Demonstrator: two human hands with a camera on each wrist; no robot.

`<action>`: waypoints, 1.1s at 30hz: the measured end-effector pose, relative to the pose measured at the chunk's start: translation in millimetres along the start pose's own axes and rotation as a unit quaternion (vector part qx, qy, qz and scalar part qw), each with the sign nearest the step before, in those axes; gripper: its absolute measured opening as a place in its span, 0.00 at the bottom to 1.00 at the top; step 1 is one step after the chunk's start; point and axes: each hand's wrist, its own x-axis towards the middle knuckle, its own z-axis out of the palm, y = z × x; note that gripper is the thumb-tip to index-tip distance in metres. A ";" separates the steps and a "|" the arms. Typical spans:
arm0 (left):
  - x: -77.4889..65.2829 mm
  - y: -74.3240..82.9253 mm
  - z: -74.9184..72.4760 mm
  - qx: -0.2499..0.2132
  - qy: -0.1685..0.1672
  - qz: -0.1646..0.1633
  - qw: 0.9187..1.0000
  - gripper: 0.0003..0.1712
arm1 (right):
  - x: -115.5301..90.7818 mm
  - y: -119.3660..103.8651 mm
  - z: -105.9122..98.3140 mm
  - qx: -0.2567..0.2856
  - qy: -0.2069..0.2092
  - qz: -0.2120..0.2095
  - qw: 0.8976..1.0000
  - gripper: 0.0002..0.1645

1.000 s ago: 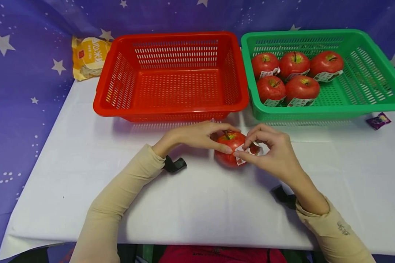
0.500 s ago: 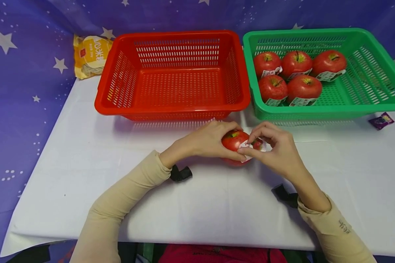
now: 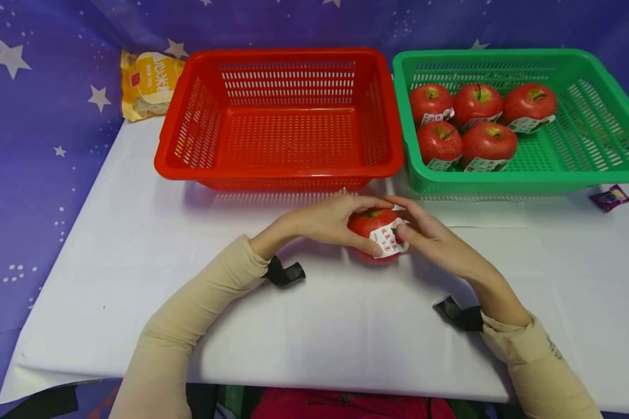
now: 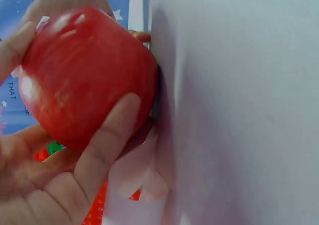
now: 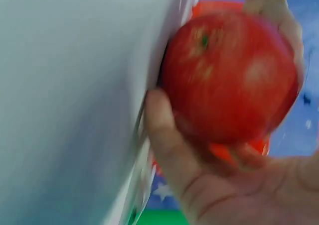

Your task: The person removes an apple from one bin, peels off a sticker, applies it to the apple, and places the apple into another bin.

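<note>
A red apple [image 3: 373, 220] with a white printed paper label [image 3: 385, 240] on its near side sits on the white table between my hands. My left hand [image 3: 327, 220] grips it from the left, fingers behind and thumb on the label's left end. From the right, my right hand [image 3: 432, 235] holds the same apple, with fingers reaching round the far side and thumb at the label's right end. In the left wrist view the apple's [image 4: 89, 78] bare red skin shows between both hands. The right wrist view shows the apple's [image 5: 232, 78] underside close to the table cloth.
Behind my hands stands a red basket [image 3: 288, 173] with nothing in it. To its right a green basket [image 3: 571, 174] holds several labelled apples [image 3: 490, 142]. A yellow food packet [image 3: 152, 84] lies at the back left, a small purple wrapper [image 3: 610, 198] at the right.
My right hand has gone from pinching the label's loose right end to holding the apple's right side. More of the label's printed front now shows. Left hand keeps its grip.
</note>
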 end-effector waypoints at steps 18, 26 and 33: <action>-1.9 -6.6 -3.7 -0.091 -0.113 -0.005 0.989 0.41 | 1.7 10.9 -8.4 0.033 -0.111 -0.024 0.993 0.39; -2.5 1.6 3.3 -0.019 -0.082 0.039 0.996 0.41 | 4.4 19.6 -24.9 0.030 -0.147 -0.042 0.988 0.37; -1.4 2.3 4.7 -0.032 -0.085 0.084 0.992 0.37 | 2.1 16.2 -17.3 0.005 -0.120 -0.056 0.991 0.45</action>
